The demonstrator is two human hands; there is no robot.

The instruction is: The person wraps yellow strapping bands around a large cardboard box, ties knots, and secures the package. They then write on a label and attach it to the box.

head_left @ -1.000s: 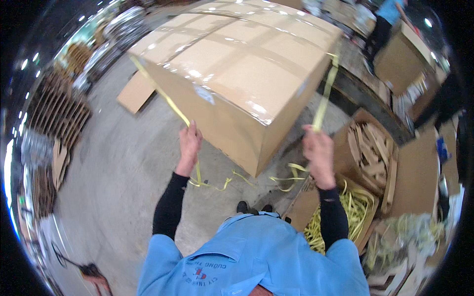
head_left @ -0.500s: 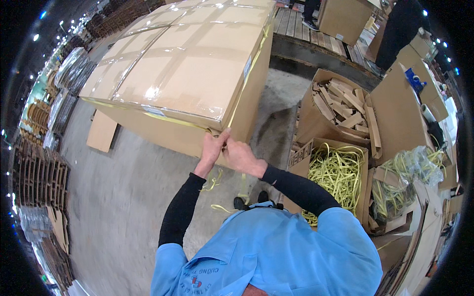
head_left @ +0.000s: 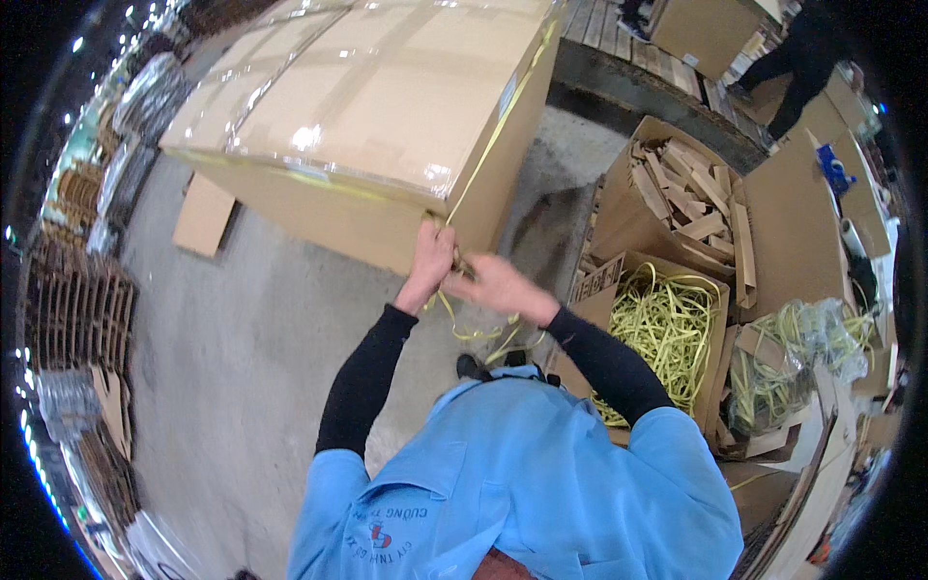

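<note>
Since half a second ago, both hands have slipped from side by side at the carton's near corner into a staggered pose, with my right hand (head_left: pixel 498 283) now lower and off to the right. Most of the scene has slid a little in view too (my head seems to have shifted).

Just below that corner, my left hand (head_left: pixel 433 256) is curled tight around the yellow strap (head_left: pixel 499 126). My right hand's fingers are loosely bent and blurred beside it; I cannot tell whether they grip any of the strap.

From my hands the strap runs forward along two sides of the large taped carton (head_left: pixel 396 106), its long runs parting from the near corner like a V. My left hand is nearer that corner. A loose tail (head_left: pixel 474 335) dangles below, above the concrete floor (head_left: pixel 251 387). To my right sit a carton of crumpled yellow strapping (head_left: pixel 667 329) and a bin of cardboard strips (head_left: pixel 691 188).

As for writing, my blue shirt (head_left: pixel 570 454) carries dark lettering around a small red-and-blue emblem on the chest. Partial print shows on a box flap (head_left: pixel 596 280), and a pale label (head_left: pixel 507 94) on the large carton is too small to read.
</note>
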